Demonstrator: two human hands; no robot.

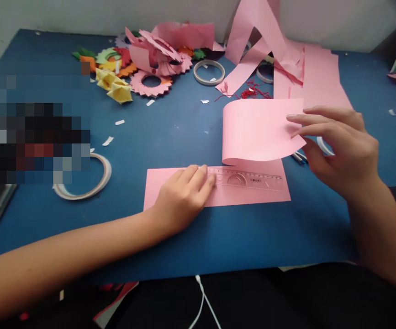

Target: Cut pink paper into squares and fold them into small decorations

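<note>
My left hand (186,194) presses the left end of a clear plastic ruler (249,179) down on a pink paper strip (252,196). Its fingers are bent and close together, and they cover that end of the ruler. On the right, my right hand (338,141) pinches the free edge of a pink paper sheet (259,130) between thumb and fingers. This sheet is lifted and curls over just above the ruler. Whether it is joined to the strip below, I cannot tell.
Folded paper shapes (151,55) are heaped at the back left. Behind the sheet lie red threads (252,90) and more pink paper (321,77). Tape rolls (208,83) sit at the back; another tape roll (107,176) rests at left. Pens (299,157) show beside my right hand.
</note>
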